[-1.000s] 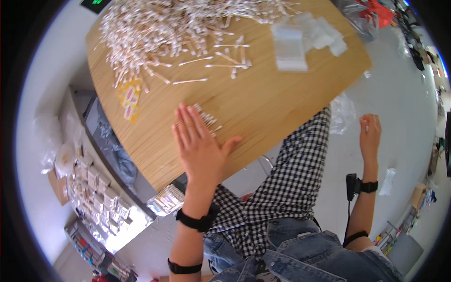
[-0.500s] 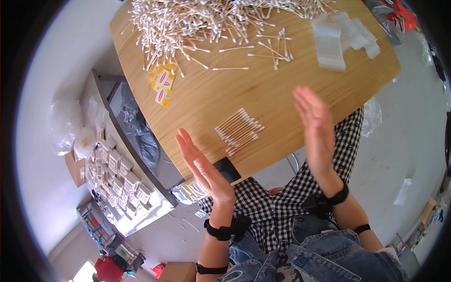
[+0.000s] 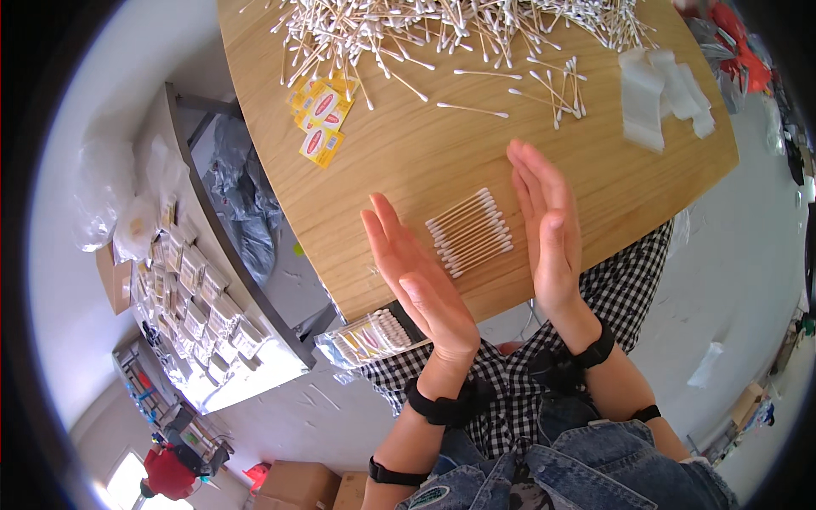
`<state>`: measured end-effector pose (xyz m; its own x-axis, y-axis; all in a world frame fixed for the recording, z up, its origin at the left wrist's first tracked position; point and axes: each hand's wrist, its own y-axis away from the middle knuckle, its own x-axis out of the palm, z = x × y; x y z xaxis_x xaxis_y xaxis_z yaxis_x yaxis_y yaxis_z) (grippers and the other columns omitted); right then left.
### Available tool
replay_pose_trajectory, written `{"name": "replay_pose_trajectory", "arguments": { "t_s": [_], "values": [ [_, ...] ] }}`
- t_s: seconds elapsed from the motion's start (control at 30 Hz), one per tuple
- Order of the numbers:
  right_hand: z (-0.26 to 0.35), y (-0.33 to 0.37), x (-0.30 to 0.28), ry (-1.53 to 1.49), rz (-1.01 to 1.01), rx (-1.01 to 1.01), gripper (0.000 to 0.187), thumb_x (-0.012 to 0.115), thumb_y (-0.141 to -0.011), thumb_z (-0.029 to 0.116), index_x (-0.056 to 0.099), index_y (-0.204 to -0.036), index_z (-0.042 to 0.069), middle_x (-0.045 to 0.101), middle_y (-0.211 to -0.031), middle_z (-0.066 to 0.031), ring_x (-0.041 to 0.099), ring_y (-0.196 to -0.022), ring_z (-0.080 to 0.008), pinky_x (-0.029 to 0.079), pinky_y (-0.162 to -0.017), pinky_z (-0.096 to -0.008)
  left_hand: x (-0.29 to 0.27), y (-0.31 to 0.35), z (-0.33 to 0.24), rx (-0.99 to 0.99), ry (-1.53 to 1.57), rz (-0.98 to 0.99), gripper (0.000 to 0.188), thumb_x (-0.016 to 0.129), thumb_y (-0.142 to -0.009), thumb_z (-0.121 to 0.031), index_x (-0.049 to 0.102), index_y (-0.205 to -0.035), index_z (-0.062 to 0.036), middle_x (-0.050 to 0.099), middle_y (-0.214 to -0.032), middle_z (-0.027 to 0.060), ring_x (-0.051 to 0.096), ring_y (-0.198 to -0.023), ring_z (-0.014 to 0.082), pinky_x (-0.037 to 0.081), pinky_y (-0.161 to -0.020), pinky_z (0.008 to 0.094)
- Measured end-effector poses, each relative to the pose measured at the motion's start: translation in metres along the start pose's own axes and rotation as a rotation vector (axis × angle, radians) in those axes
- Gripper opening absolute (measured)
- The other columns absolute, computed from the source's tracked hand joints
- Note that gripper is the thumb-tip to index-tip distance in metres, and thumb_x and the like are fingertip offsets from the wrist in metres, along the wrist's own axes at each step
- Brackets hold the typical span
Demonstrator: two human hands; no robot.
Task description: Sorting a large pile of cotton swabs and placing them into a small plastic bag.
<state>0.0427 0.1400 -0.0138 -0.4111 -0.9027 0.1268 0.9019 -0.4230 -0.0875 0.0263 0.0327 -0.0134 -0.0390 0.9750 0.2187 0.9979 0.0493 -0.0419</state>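
A row of cotton swabs (image 3: 469, 233) lies side by side on the wooden table (image 3: 399, 170), their white tips nearly lined up. My left hand (image 3: 421, 276) is at the left end of the row and my right hand (image 3: 548, 225) is at the right end. Both hands hold nothing, with palms facing each other and fingers stretched out. At the near table edge, beside my left wrist, a clear bag of cotton swabs (image 3: 378, 336) is partly hidden by that hand.
A large heap of loose swabs (image 3: 425, 30) covers the far side. Yellow cards (image 3: 323, 119) lie at the left, clear flat bags (image 3: 643, 98) at the right. On a side table (image 3: 246, 389) stand several filled packs (image 3: 200, 289). A person in red (image 3: 170, 472) is farther off.
My hands have come closer together around the row. The swabs, uneven before, now line up more neatly. The whole view has shifted, showing more of the bag at the near edge.
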Motion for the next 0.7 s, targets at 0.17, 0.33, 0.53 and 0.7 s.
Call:
{"name": "replay_pose_trajectory", "arguments": {
  "t_s": [0.17,0.33,0.53,0.7],
  "values": [
    [-0.003,0.000,0.011,-0.018,0.105,0.027,0.076,0.033,-0.100,0.057,0.027,-0.147,-0.002,0.030,-0.153,-0.0203,0.025,-0.144,-0.0301,0.018,-0.119,-0.0439,0.003,-0.001,0.000,0.002,0.009,0.080,0.078,0.031,-0.101,-0.052,0.004,-0.154,-0.0012,0.008,-0.160,0.0218,0.006,-0.149,0.0325,0.003,-0.120,0.0451],
    [0.001,-0.012,-0.001,0.065,0.145,-0.005,0.079,0.033,-0.099,0.060,0.028,-0.147,-0.003,0.032,-0.152,-0.0209,0.027,-0.144,-0.0291,0.019,-0.119,-0.0420,0.001,-0.006,-0.004,0.003,-0.018,0.043,0.081,0.031,-0.100,-0.056,0.006,-0.154,-0.0009,0.010,-0.160,0.0209,0.008,-0.149,0.0317,0.005,-0.120,0.0444],
    [-0.004,-0.001,0.006,-0.125,0.188,0.052,0.074,0.037,-0.100,0.055,0.033,-0.144,-0.004,0.037,-0.148,-0.0189,0.031,-0.141,-0.0268,0.021,-0.117,-0.0406,0.000,-0.003,0.000,-0.038,0.029,0.086,0.082,0.032,-0.099,-0.058,0.009,-0.153,-0.0010,0.014,-0.160,0.0203,0.011,-0.149,0.0310,0.006,-0.120,0.0440],
    [-0.003,0.006,-0.010,-0.102,0.091,0.003,0.069,0.036,-0.102,0.050,0.034,-0.144,-0.004,0.039,-0.147,-0.0188,0.033,-0.140,-0.0262,0.022,-0.117,-0.0403,-0.008,-0.001,-0.010,0.005,-0.017,0.087,0.083,0.032,-0.100,-0.058,0.009,-0.153,0.0013,0.014,-0.159,0.0208,0.012,-0.148,0.0323,0.008,-0.120,0.0451]
  ]
}}
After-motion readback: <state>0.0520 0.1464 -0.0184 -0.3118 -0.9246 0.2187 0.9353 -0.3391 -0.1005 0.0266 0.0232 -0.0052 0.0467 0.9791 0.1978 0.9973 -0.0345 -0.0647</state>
